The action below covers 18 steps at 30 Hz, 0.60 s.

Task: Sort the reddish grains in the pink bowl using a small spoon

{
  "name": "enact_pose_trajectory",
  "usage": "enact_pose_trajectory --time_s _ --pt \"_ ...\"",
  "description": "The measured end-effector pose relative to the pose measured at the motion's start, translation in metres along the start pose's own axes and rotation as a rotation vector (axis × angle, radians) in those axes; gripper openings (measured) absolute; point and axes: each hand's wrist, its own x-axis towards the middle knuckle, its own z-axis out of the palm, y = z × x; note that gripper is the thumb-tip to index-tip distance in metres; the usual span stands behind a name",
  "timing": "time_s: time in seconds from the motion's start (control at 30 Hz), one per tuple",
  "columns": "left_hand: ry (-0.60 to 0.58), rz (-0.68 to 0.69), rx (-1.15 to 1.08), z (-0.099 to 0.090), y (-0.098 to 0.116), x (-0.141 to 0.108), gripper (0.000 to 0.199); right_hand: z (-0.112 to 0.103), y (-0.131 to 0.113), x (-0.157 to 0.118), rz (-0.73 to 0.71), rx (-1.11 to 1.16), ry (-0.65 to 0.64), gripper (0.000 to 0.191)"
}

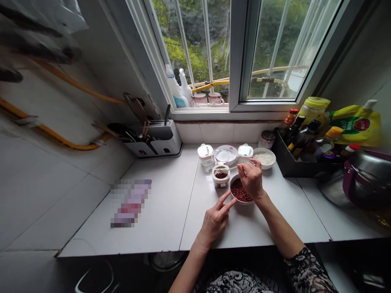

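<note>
A white bowl [241, 191] of dark red flakes sits on the white counter. My left hand [215, 219] touches its near left rim with fingers stretched out. Above the bowl's right side, my right hand [251, 177] is closed on a thin white spoon [232, 167], which points left to the mouth of a small open jar [221, 177]. Red flakes also show inside this jar. Behind stand a lidded glass jar [205, 156], a white dish [226, 154], another white-lidded jar [245, 151] and a bowl of white contents [264, 158].
A grey utensil holder [165, 140] stands at the back left, with a blurred-out purple item [131, 205] nearer. On the right are a black box [299, 162] of bottles and a metal pot [369, 179]. A window [238, 57] is behind the counter.
</note>
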Motion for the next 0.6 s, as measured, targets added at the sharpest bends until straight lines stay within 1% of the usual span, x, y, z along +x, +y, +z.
enact_pose_trajectory --time_s 0.1,0.13,0.2,0.27,0.37,0.5,0.6 --pt "0.005 0.003 -0.009 0.0 0.001 0.0 0.076 -0.01 0.013 -0.001 0.063 0.014 0.093 0.037" --pt "0.004 0.004 -0.011 0.0 0.001 0.0 0.076 -0.013 0.02 -0.001 0.091 0.022 0.099 0.037" --pt "-0.001 0.005 -0.011 -0.001 0.001 0.0 0.075 -0.02 0.032 -0.004 0.119 0.039 0.031 0.039" --pt "-0.008 0.004 -0.01 -0.001 0.001 0.0 0.074 -0.024 0.042 -0.008 0.1 0.047 -0.089 0.04" --pt "0.007 0.013 -0.009 -0.001 0.001 0.001 0.072 -0.023 0.046 -0.015 0.062 0.031 -0.217 0.039" --pt "0.014 0.018 0.008 -0.001 0.001 0.001 0.072 -0.011 0.041 -0.022 0.048 0.015 -0.284 0.038" --pt "-0.004 0.012 0.012 -0.001 0.001 0.0 0.071 -0.007 0.04 -0.023 0.068 0.032 -0.273 0.04"
